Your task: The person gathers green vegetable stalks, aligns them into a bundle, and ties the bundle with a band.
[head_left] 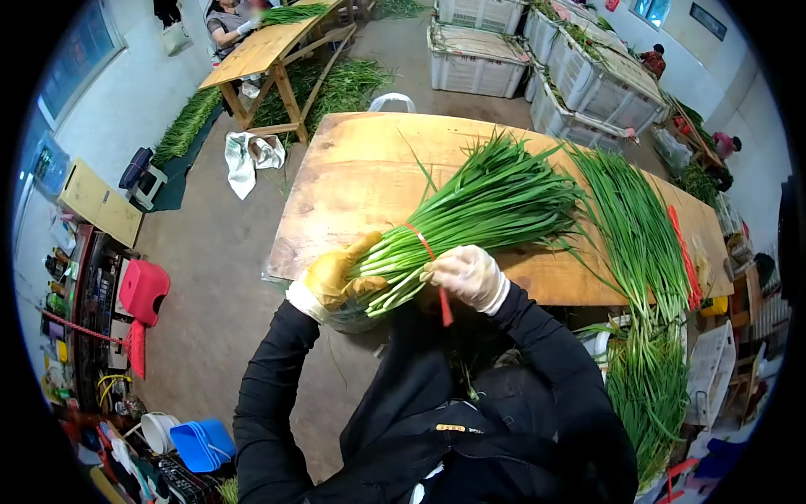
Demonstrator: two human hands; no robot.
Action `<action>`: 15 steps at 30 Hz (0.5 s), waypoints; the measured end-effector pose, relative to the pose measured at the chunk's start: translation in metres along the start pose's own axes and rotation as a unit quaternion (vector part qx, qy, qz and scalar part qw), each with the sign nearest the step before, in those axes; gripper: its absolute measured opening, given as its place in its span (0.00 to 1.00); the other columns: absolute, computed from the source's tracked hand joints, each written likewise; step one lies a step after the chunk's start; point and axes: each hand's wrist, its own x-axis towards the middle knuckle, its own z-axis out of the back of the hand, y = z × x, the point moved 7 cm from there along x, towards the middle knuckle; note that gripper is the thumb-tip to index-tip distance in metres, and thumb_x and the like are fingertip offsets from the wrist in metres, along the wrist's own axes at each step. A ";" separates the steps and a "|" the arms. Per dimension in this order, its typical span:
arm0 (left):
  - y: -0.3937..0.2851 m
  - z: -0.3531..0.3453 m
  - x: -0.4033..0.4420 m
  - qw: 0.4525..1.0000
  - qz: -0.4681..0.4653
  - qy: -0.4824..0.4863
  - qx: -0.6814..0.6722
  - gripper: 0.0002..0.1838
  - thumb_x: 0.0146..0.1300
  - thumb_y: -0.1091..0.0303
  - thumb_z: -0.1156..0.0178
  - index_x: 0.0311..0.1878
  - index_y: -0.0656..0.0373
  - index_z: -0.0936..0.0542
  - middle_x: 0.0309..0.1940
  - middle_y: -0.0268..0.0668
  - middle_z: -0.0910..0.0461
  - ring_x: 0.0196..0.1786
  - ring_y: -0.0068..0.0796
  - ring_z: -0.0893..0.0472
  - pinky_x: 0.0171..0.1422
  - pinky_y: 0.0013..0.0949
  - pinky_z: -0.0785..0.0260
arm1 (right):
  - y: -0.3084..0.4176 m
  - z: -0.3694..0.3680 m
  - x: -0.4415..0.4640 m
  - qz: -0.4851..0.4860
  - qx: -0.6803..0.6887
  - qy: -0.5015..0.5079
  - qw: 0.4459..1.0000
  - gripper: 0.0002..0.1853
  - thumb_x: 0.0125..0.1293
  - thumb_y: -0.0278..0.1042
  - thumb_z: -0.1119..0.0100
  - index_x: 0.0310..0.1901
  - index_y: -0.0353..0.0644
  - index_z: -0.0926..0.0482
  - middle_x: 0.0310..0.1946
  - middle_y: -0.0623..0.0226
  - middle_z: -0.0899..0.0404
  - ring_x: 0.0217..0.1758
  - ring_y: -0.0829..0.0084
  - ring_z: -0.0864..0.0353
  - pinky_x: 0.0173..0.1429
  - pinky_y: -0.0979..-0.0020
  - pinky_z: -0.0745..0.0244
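A thick bunch of garlic chives (495, 197) lies slantwise across the near edge of the wooden table, its pale stem ends toward me and the leaves fanning away to the right. Around the stem ends, my left hand (332, 273), in a yellowed glove, is closed. A red tie (421, 240) goes round the stems. Its loose end (446, 307) hangs below my right hand (468, 275), which wears a pale glove and pinches the tie beside the bunch. The right fingertips are close against the stems, so their exact grip is partly hidden.
More loose chives (630, 218) lie along the right of the table (344, 168), beside red ties (684, 252). Below them is another green heap (646, 395). White crates (478, 63) are stacked behind. A person (227, 25) works at another table (260, 50). A red stool (144, 290) stands left.
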 end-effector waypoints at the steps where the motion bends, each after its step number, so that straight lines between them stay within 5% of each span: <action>1: 0.010 0.001 0.005 0.997 0.022 0.016 -0.078 0.38 0.50 0.64 0.35 0.62 0.66 0.41 0.54 0.42 0.31 0.57 0.27 0.32 0.61 0.27 0.42 | -0.021 0.006 0.003 -0.109 0.216 -0.048 0.969 0.06 0.51 0.24 0.43 0.32 0.42 0.22 0.29 0.69 0.21 0.32 0.69 0.22 0.35 0.72 0.26; 4: 0.012 0.011 0.017 0.973 0.072 0.052 -0.215 0.34 0.53 0.68 0.37 0.61 0.66 0.40 0.53 0.38 0.29 0.55 0.23 0.31 0.60 0.26 0.41 | -0.034 0.015 0.010 -0.162 0.200 -0.092 0.962 0.05 0.53 0.24 0.42 0.32 0.40 0.21 0.31 0.66 0.20 0.30 0.68 0.21 0.35 0.74 0.26; 7: 0.021 0.038 0.038 0.988 0.084 0.050 -0.119 0.28 0.56 0.66 0.39 0.58 0.66 0.34 0.49 0.37 0.26 0.51 0.21 0.28 0.56 0.25 0.38 | -0.043 0.033 0.044 -0.162 0.152 -0.120 0.968 0.03 0.53 0.25 0.42 0.31 0.39 0.22 0.27 0.66 0.21 0.29 0.69 0.22 0.33 0.76 0.27; 10: 0.034 0.064 0.053 0.970 0.120 0.023 -0.213 0.24 0.58 0.61 0.41 0.53 0.67 0.30 0.42 0.36 0.23 0.45 0.21 0.26 0.51 0.23 0.34 | -0.062 0.042 0.078 -0.172 0.174 -0.204 0.948 0.03 0.54 0.27 0.40 0.28 0.37 0.23 0.24 0.64 0.22 0.22 0.71 0.25 0.27 0.76 0.30; 12: 0.062 0.074 0.059 0.956 0.069 0.006 -0.285 0.20 0.60 0.61 0.44 0.50 0.66 0.28 0.41 0.36 0.22 0.44 0.21 0.26 0.49 0.22 0.33 | -0.075 0.038 0.091 -0.234 0.122 -0.190 0.946 0.05 0.54 0.29 0.39 0.28 0.37 0.22 0.22 0.65 0.24 0.20 0.73 0.27 0.26 0.77 0.31; 14: 0.110 0.073 0.071 0.972 0.156 0.022 -0.172 0.19 0.59 0.63 0.43 0.51 0.64 0.28 0.40 0.37 0.22 0.44 0.21 0.26 0.49 0.23 0.33 | -0.093 0.009 0.087 -0.306 0.177 -0.166 0.921 0.07 0.55 0.31 0.39 0.30 0.36 0.21 0.20 0.66 0.25 0.21 0.77 0.28 0.26 0.76 0.32; 15: 0.110 0.074 0.074 0.990 0.096 0.048 -0.089 0.19 0.58 0.66 0.41 0.51 0.63 0.28 0.39 0.36 0.22 0.43 0.21 0.26 0.47 0.23 0.33 | -0.113 -0.026 0.069 -0.373 0.210 -0.115 0.897 0.07 0.56 0.32 0.40 0.31 0.36 0.21 0.21 0.65 0.25 0.21 0.78 0.28 0.27 0.77 0.32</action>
